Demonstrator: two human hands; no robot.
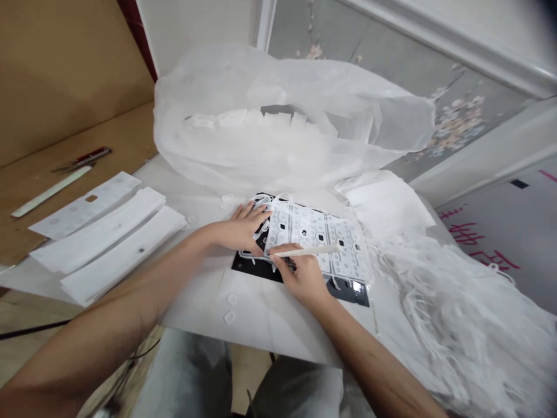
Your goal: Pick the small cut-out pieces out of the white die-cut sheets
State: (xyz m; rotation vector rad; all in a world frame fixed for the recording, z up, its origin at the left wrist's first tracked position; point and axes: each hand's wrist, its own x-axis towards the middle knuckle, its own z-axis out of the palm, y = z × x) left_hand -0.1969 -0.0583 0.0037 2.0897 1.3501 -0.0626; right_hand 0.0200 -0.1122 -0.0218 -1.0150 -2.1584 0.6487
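Note:
A white perforated sheet (319, 238) with rows of small round marks and several dark square openings lies on a glossy black board (256, 267). My left hand (250, 226) rests on the left end of the board with its fingers spread, among loose white strips. My right hand (304, 276) is closed around a slim white pen-like tool (319, 250). The tool's tip points left, at the near left corner of the sheet, close to my left thumb. Whether the tip touches the sheet, I cannot tell.
Stacked white printed strips (124, 252) lie on the left. Beyond them are a red-handled cutter (89, 157) and a pale flat strip (52, 191). A big translucent bag (243, 145) stands behind the board. White sheets (391, 203) and tangled offcuts (452, 313) fill the right side.

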